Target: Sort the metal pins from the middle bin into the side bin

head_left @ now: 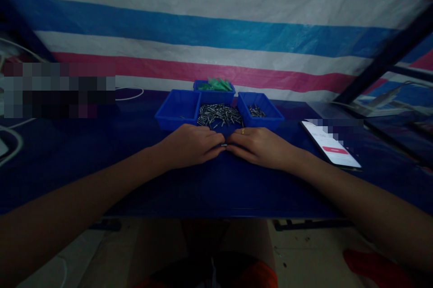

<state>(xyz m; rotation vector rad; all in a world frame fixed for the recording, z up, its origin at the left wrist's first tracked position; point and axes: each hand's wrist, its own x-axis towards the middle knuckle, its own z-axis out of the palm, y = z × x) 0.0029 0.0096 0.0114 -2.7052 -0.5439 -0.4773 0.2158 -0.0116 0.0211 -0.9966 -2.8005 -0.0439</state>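
- Bridging the narrow gap between both hands: one small metal piece (223, 145), over the near part of the tabletop (223, 193); can't tell if it touches the surface.
- Long axis looks roughly left-right, in line with the gap. Fingers hide most of it, so no read on its ends.
- Left hand (192, 144): thumb and forefinger pinched on the piece, which lies right of it.
- Right hand (255, 146): pinched in from the opposite side, piece to its left. Ring (242, 131) on one finger.
- Neither hand is clearly nearer; both are at the piece.
- Just beyond the hands: heap of metal pins (219, 112), axes mixed, lying between left bin (176, 122) and right bin (267, 122).
- Right bin holds more pins, just past the right hand; left bin sits just past the left.
- Rear bin (216, 95) behind the heap, green items (219, 84) inside.
- Phone (341, 158) right of the right hand, well apart, screen up.
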